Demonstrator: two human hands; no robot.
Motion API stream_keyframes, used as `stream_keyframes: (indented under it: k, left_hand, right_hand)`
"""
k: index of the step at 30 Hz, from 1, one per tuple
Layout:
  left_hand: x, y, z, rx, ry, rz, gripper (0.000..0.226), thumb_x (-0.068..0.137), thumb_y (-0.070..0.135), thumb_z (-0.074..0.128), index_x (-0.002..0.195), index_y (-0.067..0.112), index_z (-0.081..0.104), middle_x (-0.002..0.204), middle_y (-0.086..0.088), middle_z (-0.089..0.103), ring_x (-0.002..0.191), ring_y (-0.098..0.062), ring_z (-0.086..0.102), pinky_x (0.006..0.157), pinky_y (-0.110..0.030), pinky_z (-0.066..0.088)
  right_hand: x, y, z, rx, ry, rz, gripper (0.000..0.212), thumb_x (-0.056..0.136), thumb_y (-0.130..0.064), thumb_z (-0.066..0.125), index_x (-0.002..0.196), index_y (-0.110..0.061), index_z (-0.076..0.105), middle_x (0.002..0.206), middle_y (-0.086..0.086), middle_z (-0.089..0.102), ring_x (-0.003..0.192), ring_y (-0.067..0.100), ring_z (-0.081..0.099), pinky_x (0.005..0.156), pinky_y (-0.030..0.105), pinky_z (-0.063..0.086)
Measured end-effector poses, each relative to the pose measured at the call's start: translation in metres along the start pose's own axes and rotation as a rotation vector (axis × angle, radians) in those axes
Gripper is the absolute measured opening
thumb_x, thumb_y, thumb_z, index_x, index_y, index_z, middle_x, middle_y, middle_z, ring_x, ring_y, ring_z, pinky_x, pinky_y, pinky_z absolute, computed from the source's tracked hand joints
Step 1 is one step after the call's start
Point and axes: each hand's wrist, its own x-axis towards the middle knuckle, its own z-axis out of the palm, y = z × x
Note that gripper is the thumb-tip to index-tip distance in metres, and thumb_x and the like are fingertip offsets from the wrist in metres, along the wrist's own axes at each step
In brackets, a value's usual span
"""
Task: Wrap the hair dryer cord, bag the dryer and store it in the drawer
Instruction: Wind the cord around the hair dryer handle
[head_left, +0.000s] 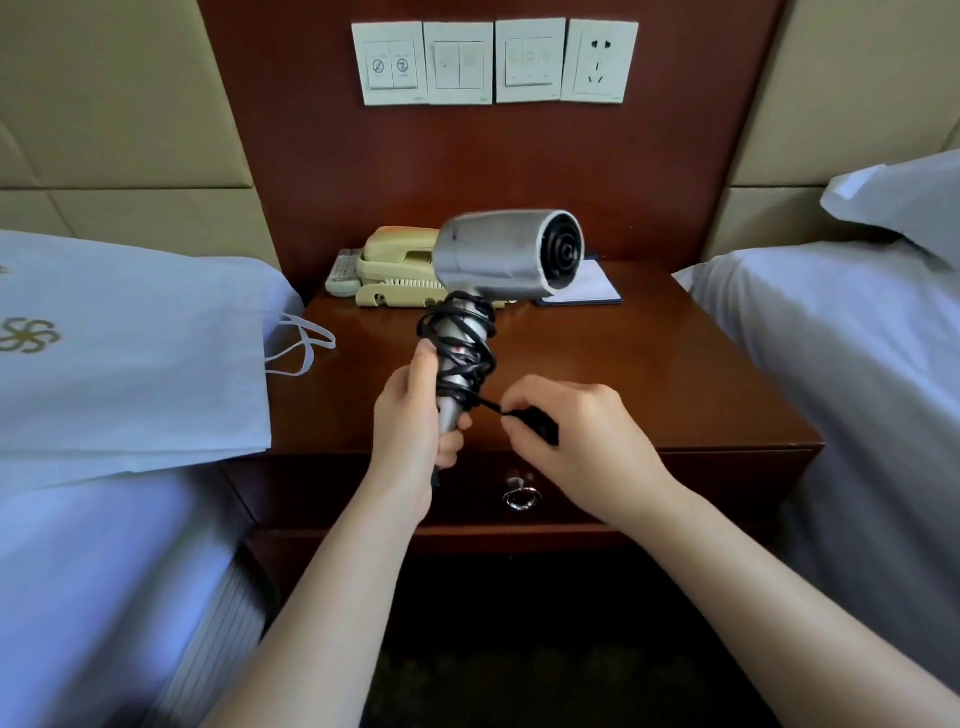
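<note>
A dark wooden nightstand (654, 364) stands between two white beds, backed by a wood panel with a row of wall switches (460, 63) and a socket (600, 61). At the back of its top sit a cream telephone (397, 270), a remote (343, 273) and a notepad (595, 288).

Both bare forearms reach in from the bottom edge and meet over the front edge of the nightstand. The left hand (415, 421) is upright, with its fingers curled round the lower part of the hair dryer (506, 257) handle and the thumb up along the side. The right hand (582, 441) lies palm down just beside it and pinches the black plug (537, 423) between thumb and fingers. A short run of cord leads from the plug to the handle.

The dryer is held in the air above the nightstand. Its handle is nearly upright, tilted slightly right at the top. Its barrel lies crosswise, with the round grilled end facing right. The black cord (462, 343) is wound in loose loops round the handle.

A white bag (130, 364) with a gold emblem lies on the left bed, its handles hanging over the nightstand's edge. The drawer (675, 483) below, which has a ring pull, is closed.
</note>
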Motion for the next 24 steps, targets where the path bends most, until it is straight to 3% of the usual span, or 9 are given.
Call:
stream_keyframes:
  k: [2, 6, 11, 15, 19, 24]
  left_hand:
    - [0.000, -0.001, 0.005, 0.056, 0.015, 0.047, 0.040, 0.092, 0.050, 0.043, 0.091, 0.013, 0.059, 0.051, -0.005, 0.051, 0.030, -0.009, 0.036, 0.033, -0.016, 0.022]
    - [0.007, -0.006, 0.010, 0.214, 0.031, 0.140, 0.034, 0.092, 0.046, 0.046, 0.094, 0.016, 0.060, 0.063, -0.006, 0.058, 0.031, -0.004, 0.045, 0.032, -0.016, 0.028]
    - [0.013, -0.016, 0.011, 0.514, 0.052, 0.252, 0.041, 0.086, 0.053, 0.047, 0.107, 0.020, 0.059, 0.085, -0.003, 0.068, 0.047, -0.003, 0.060, 0.057, -0.027, 0.049]
    - [0.009, -0.016, 0.015, 0.645, 0.037, 0.287, 0.027, 0.088, 0.048, 0.048, 0.093, 0.025, 0.059, 0.067, 0.002, 0.066, 0.059, -0.014, 0.063, 0.064, -0.034, 0.053]
    - [0.010, -0.014, 0.015, 0.697, 0.022, 0.237, 0.034, 0.089, 0.051, 0.044, 0.107, 0.025, 0.056, 0.070, 0.002, 0.066, 0.063, -0.015, 0.064, 0.071, -0.035, 0.054]
    - [0.008, -0.011, 0.013, 0.749, -0.017, 0.189, 0.043, 0.090, 0.053, 0.040, 0.119, 0.023, 0.050, 0.071, 0.002, 0.065, 0.063, -0.014, 0.062, 0.071, -0.033, 0.051]
  right_hand:
    - [0.001, 0.003, 0.002, 0.037, 0.058, 0.044, 0.016, 0.084, -0.017, 0.063, 0.081, -0.020, 0.048, 0.061, -0.019, 0.047, 0.046, 0.009, 0.044, 0.047, 0.028, 0.040]
    - [0.005, 0.013, -0.004, 0.330, -0.021, 0.271, 0.014, 0.084, -0.013, 0.065, 0.084, -0.016, 0.052, 0.079, -0.010, 0.059, 0.049, 0.010, 0.062, 0.054, 0.025, 0.054]
    - [0.008, 0.026, -0.005, 0.568, -0.148, 0.286, 0.011, 0.086, -0.006, 0.062, 0.093, -0.010, 0.054, 0.073, 0.001, 0.063, 0.058, 0.013, 0.066, 0.063, 0.024, 0.055]
    - [0.006, 0.031, 0.007, 0.528, -0.072, 0.313, 0.008, 0.088, -0.014, 0.061, 0.086, -0.013, 0.053, 0.063, 0.002, 0.062, 0.048, 0.010, 0.058, 0.056, 0.021, 0.049]
    - [0.005, 0.031, 0.015, 0.542, 0.075, 0.378, 0.017, 0.091, -0.017, 0.057, 0.079, -0.027, 0.050, 0.056, -0.002, 0.058, 0.042, 0.006, 0.049, 0.049, 0.016, 0.042]
    - [0.005, 0.031, 0.020, 0.585, 0.155, 0.440, 0.016, 0.092, -0.018, 0.055, 0.088, -0.033, 0.049, 0.056, -0.002, 0.061, 0.043, 0.004, 0.050, 0.053, 0.017, 0.042]
